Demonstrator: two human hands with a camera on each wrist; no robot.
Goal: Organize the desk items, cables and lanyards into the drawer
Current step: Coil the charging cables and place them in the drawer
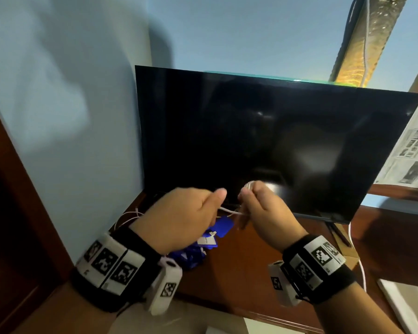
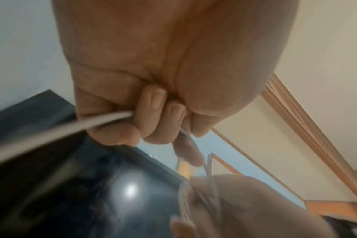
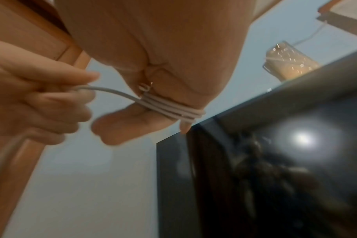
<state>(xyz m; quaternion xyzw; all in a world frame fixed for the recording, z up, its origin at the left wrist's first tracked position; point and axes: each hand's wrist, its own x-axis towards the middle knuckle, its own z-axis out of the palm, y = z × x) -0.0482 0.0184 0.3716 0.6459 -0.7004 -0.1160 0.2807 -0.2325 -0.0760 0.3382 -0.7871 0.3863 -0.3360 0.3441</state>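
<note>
A thin white cable [image 1: 229, 210] runs between my two hands above the brown desk [image 1: 251, 266]. My left hand [image 1: 191, 213] is curled round one stretch of the white cable [image 2: 104, 122]. My right hand [image 1: 258, 203] holds several turns of the cable coil [image 3: 173, 109] wound round its fingers, with a plug end [image 3: 145, 87] tucked against the palm. Loose cable loops [image 1: 128, 216] lie on the desk under my left wrist. A pile of blue lanyards [image 1: 203, 244] with a white tag lies below the hands. No drawer is in view.
A black monitor [image 1: 263, 141] stands right behind the hands. Another white cord [image 1: 357, 259] trails down the desk's right side. Newspaper [image 1: 410, 150] covers a shelf at right, and a white object [image 1: 405, 302] sits at lower right. A blue wall [image 1: 70, 92] is on the left.
</note>
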